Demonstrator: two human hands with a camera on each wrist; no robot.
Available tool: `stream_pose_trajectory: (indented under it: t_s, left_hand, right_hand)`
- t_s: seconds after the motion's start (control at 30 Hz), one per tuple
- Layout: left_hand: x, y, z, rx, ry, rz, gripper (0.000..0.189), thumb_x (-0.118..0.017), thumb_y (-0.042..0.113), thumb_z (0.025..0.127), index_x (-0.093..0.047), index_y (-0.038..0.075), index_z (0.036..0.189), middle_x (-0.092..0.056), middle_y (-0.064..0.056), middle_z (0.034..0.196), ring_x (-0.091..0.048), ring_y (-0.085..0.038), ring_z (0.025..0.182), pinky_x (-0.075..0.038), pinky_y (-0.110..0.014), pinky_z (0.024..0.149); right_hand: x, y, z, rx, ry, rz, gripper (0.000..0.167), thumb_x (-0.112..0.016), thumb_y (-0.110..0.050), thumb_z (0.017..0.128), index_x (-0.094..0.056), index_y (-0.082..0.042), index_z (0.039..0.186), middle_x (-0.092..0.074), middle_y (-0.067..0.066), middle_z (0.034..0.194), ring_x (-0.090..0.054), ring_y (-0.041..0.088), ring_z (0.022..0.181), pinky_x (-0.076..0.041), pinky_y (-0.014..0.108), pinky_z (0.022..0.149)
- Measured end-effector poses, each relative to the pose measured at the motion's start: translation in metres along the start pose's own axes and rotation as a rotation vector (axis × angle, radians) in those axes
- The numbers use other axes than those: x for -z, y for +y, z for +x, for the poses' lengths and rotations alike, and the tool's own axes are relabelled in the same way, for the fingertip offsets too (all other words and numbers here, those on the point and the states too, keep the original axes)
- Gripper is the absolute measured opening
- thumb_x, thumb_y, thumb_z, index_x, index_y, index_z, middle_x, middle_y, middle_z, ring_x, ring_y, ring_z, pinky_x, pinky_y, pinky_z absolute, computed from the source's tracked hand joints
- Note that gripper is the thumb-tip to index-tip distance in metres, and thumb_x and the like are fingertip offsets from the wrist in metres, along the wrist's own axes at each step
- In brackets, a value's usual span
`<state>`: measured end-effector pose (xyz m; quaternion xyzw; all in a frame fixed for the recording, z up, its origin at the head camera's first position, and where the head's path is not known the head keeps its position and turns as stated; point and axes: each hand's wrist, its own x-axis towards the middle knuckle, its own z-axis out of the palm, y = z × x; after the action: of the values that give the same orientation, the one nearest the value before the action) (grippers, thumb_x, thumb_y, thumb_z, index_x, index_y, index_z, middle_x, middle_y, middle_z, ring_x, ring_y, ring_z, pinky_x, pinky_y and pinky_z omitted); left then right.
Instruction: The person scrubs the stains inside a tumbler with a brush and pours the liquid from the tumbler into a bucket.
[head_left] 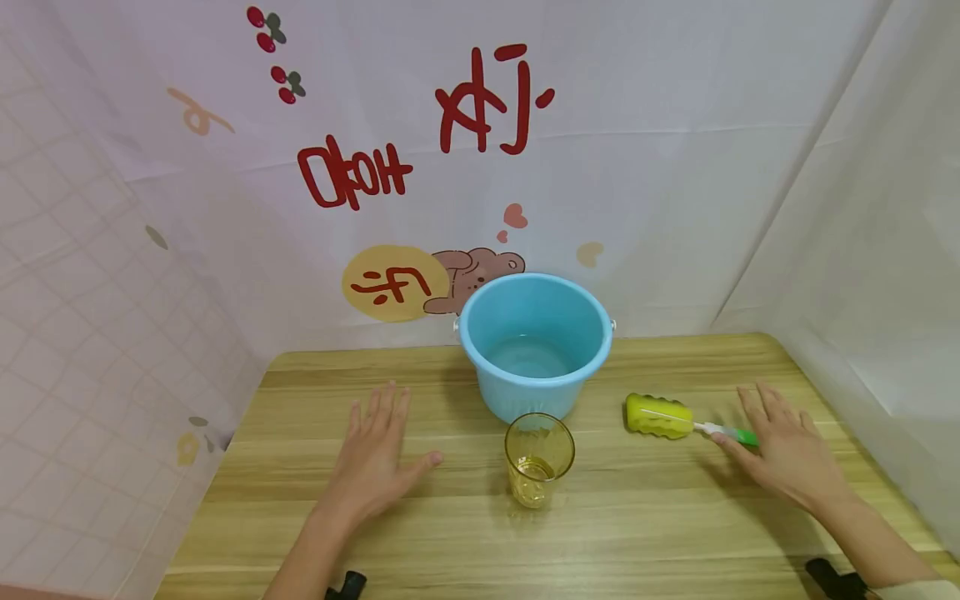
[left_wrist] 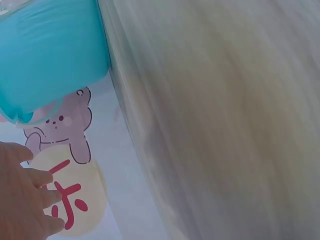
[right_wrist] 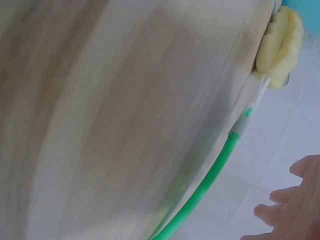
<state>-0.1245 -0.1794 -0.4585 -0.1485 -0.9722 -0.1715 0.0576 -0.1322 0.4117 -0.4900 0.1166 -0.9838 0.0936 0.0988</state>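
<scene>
A light-blue bucket [head_left: 536,333] with clear liquid in the bottom stands at the back of the table. In front of it is an amber glass [head_left: 540,458], upright, with a little liquid inside. My left hand [head_left: 378,467], fingers spread, is left of the glass and holds nothing. To the right lies a sponge brush [head_left: 660,416] with a yellow-green head and a green handle. Over the handle's end is my right hand [head_left: 787,454], fingers extended, hiding part of it. In the right wrist view a gap shows between my fingers and the green handle [right_wrist: 205,185].
The wooden table [head_left: 420,550] has rounded back corners. Behind it hangs a white printed cloth [head_left: 660,208] with red characters and a bear. More cloth covers both sides. Black straps or mounts [head_left: 347,586] show by the wrists.
</scene>
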Motion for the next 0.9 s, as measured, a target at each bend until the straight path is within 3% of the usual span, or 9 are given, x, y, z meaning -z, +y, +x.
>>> stream_pose_trajectory:
  t_s: [0.27,0.5,0.6,0.73,0.9]
  left_hand:
    - [-0.002,0.012,0.002,-0.055,0.035,-0.085,0.11,-0.075,0.064,0.089,-0.023,0.006,0.166,-0.016,-0.018,0.173,-0.011,-0.037,0.159,-0.007,-0.063,0.125]
    - [0.001,0.027,0.0,-0.102,0.043,-0.162,0.111,-0.067,0.076,0.087,-0.024,0.011,0.167,-0.024,-0.014,0.171,-0.023,-0.035,0.157,-0.017,-0.058,0.125]
    - [0.001,0.032,0.0,-0.109,0.034,-0.194,0.111,-0.072,0.072,0.086,-0.025,0.013,0.167,-0.024,-0.011,0.172,-0.026,-0.036,0.156,-0.022,-0.059,0.124]
    - [0.0,0.039,0.001,-0.103,0.016,-0.249,0.11,-0.076,0.07,0.083,-0.028,0.017,0.167,-0.026,-0.01,0.171,-0.029,-0.037,0.154,-0.027,-0.063,0.121]
    - [-0.001,0.045,0.003,-0.119,0.009,-0.293,0.111,-0.072,0.079,0.08,-0.031,0.022,0.166,-0.03,-0.006,0.17,-0.033,-0.037,0.153,-0.029,-0.065,0.118]
  right_hand:
    - [0.001,0.008,-0.005,-0.032,-0.029,-0.008,0.095,-0.065,-0.052,0.101,-0.021,0.006,0.163,-0.027,0.042,0.158,-0.03,0.062,0.142,-0.026,0.084,0.102]
    - [-0.001,0.015,-0.007,-0.04,-0.043,-0.043,0.096,-0.07,-0.055,0.096,-0.035,0.014,0.154,-0.041,0.046,0.146,-0.046,0.067,0.122,-0.041,0.079,0.091]
    - [-0.002,0.017,-0.008,-0.042,-0.045,-0.037,0.095,-0.072,-0.055,0.095,-0.04,0.015,0.15,-0.044,0.045,0.143,-0.049,0.069,0.118,-0.045,0.077,0.087]
    - [-0.002,0.019,-0.009,-0.058,-0.076,-0.032,0.092,-0.071,-0.056,0.095,-0.045,0.015,0.147,-0.045,0.044,0.142,-0.049,0.068,0.118,-0.046,0.077,0.085]
    - [0.0,0.021,-0.01,-0.077,-0.136,-0.029,0.09,-0.068,-0.058,0.097,-0.047,0.015,0.145,-0.045,0.043,0.142,-0.048,0.068,0.12,-0.044,0.078,0.087]
